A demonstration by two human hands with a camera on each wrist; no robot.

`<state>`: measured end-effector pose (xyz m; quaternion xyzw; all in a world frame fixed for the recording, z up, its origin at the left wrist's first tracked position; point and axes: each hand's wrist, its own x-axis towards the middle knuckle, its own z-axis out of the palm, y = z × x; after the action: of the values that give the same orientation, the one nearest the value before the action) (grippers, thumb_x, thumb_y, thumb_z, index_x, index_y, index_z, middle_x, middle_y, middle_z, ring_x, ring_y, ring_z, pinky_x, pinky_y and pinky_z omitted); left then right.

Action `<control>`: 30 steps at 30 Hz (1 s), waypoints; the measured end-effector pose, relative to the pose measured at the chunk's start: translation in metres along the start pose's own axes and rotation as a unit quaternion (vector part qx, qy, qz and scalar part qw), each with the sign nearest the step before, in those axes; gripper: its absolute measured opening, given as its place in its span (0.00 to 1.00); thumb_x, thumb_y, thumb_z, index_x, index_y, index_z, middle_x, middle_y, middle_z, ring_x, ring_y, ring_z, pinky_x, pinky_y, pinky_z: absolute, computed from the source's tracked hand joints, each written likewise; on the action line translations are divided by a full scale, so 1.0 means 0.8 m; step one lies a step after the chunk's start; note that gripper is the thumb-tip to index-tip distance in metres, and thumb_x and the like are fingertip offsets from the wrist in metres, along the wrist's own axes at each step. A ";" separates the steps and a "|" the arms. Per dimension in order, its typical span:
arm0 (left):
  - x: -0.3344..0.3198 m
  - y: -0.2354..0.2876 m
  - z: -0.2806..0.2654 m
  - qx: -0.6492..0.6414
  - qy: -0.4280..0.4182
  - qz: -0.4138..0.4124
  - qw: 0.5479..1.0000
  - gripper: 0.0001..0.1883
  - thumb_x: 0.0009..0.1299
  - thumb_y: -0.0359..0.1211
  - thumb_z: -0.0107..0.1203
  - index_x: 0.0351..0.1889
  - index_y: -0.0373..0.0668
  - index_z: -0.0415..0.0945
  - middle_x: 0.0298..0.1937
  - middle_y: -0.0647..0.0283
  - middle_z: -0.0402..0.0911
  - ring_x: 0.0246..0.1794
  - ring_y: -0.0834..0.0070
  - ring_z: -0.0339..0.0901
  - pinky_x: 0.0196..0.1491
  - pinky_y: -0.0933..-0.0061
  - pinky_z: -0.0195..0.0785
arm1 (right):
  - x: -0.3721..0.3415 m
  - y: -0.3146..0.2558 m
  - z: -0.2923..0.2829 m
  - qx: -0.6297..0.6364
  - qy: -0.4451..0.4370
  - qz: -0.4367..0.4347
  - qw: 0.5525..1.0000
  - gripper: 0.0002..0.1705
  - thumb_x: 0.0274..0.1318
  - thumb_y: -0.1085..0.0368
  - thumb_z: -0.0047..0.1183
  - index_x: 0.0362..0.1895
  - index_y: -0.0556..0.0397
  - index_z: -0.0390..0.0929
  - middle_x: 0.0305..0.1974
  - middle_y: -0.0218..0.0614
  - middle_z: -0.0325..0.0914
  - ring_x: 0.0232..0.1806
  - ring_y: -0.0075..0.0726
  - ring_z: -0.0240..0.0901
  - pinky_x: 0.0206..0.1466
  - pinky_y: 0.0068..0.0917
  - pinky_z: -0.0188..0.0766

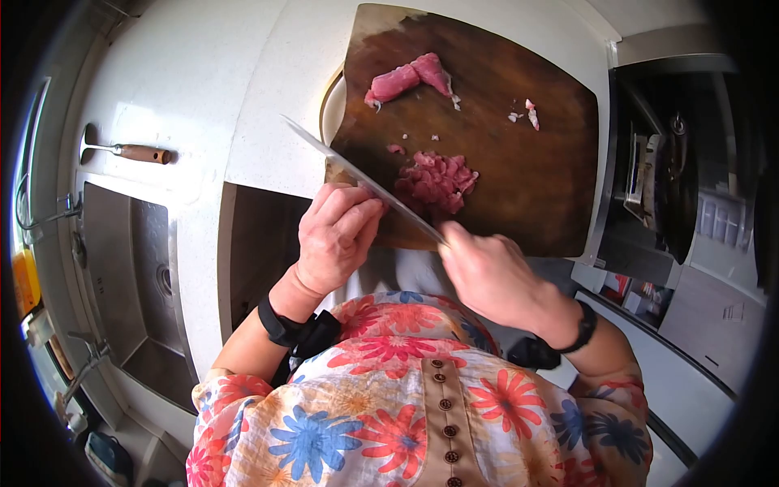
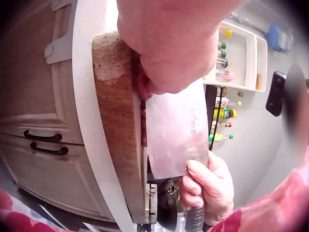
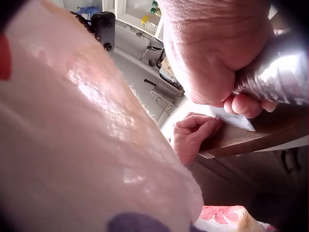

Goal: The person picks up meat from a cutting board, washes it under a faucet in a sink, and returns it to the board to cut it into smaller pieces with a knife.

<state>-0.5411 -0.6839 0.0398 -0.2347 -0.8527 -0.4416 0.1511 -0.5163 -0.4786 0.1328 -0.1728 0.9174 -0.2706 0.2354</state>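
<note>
In the head view, the right hand (image 1: 495,276) is gripping the knife (image 1: 345,165), whose long axis is slanting over the chopping board's (image 1: 535,178) near left corner, tip pointing far left. The left hand (image 1: 334,235), fingers curled, is sitting close against the blade's near left side; just across the blade, the sliced meat (image 1: 438,180) is lying, with the meat chunk (image 1: 395,83) farther off.

In the left wrist view, the right fingers are clamping at the handle end, thumb against the blade; whether the left fingers are pinching anything, I cannot tell.

In the right wrist view, the right fingers are wrapping the handle, the left hand resting beyond, near the tip.
</note>
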 end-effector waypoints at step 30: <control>-0.002 -0.001 0.001 0.015 -0.006 0.014 1.000 0.12 0.52 0.20 0.64 0.34 0.40 0.80 0.35 0.62 0.77 0.33 0.65 0.75 0.35 0.70 0.71 | 0.014 0.007 0.000 -0.018 0.028 -0.027 0.999 0.05 0.58 0.69 0.43 0.36 0.57 0.64 0.20 0.48 0.75 0.24 0.56 0.77 0.26 0.46 0.73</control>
<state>-0.5401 -0.6839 0.0380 -0.2473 -0.8568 -0.4249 0.1555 -0.5264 -0.4788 0.1255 -0.1945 0.9232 -0.2648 0.1993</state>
